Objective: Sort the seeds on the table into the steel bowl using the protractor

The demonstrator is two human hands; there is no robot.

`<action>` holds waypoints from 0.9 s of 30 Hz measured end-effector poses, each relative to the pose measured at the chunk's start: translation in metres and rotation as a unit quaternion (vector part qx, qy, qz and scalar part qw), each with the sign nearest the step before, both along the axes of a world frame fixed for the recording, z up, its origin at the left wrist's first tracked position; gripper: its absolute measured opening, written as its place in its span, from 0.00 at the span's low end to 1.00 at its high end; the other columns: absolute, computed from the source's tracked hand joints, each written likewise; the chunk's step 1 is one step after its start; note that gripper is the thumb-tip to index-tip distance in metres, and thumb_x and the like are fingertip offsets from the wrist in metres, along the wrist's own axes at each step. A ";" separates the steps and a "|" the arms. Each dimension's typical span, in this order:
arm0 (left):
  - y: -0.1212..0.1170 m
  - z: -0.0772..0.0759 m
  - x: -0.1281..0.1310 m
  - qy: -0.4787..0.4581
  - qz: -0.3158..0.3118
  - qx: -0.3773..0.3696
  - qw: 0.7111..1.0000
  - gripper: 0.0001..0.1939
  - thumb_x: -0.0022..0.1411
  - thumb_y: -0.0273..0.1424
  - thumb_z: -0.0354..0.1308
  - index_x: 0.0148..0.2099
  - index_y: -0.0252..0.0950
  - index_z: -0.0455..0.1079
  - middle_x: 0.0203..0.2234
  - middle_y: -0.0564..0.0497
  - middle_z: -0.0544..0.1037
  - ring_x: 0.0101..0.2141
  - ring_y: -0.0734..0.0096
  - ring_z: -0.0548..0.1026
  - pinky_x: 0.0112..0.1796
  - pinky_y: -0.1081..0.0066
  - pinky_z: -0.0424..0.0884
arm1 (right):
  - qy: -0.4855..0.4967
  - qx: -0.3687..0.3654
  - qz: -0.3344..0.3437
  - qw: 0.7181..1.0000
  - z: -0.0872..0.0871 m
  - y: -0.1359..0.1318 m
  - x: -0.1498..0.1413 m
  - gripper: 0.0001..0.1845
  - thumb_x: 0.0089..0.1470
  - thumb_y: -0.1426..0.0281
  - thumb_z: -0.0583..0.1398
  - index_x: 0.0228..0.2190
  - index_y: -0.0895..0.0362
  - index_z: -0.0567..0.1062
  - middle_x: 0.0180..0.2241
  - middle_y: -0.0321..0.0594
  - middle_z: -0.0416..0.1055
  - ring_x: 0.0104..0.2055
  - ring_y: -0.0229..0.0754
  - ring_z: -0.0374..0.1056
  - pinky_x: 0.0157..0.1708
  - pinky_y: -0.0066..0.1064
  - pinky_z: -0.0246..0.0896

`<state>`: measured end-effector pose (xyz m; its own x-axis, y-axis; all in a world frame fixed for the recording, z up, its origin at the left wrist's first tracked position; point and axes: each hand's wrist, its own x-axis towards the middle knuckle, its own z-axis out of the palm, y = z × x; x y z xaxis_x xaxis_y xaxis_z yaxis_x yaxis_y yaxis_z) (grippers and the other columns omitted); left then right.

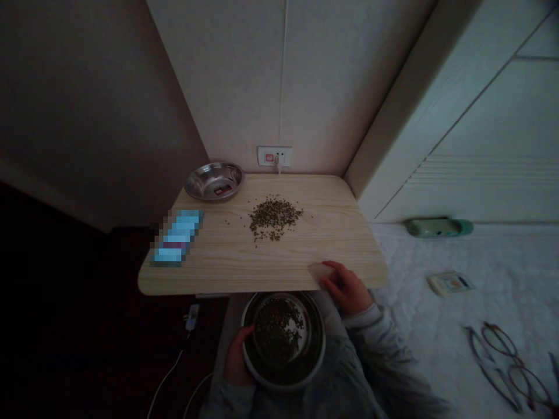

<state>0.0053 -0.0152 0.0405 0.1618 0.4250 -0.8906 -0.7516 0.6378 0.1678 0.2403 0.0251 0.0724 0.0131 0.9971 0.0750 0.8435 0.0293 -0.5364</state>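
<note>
On a small wooden table [222, 256] lies a loose spread of small dark green-brown beans or seeds [275, 215]. A round metal bowl [322, 349] with more of these seeds inside rests on my lap, below the table's front edge. My left hand [239, 355] grips this bowl by its left rim. At the table's front right, my right hand [347, 288] has its fingers curled around a thin, pale, see-through piece [320, 271], whose kind I cannot make out. That piece is close to the tabletop, apart from the seeds.
An empty steel bowl [205, 183] stands at the table's back left. A blurred-out bright phone-like thing [177, 238] lies in front of it. Behind is a wall socket [275, 156] with a plug. Eyeglasses [500, 337], a pale box [449, 283] and a green case [437, 227] lie on the white quilt.
</note>
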 end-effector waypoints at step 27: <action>-0.002 0.009 -0.008 0.036 0.000 0.023 0.999 0.13 0.48 0.23 0.50 0.16 0.31 0.69 0.16 0.43 0.75 0.32 0.55 0.73 0.36 0.58 0.66 | -0.066 -0.058 -0.057 0.995 0.014 0.081 -0.113 0.18 0.47 0.64 0.48 0.41 0.56 0.63 0.19 0.36 0.70 0.23 0.38 0.63 0.35 0.32 0.49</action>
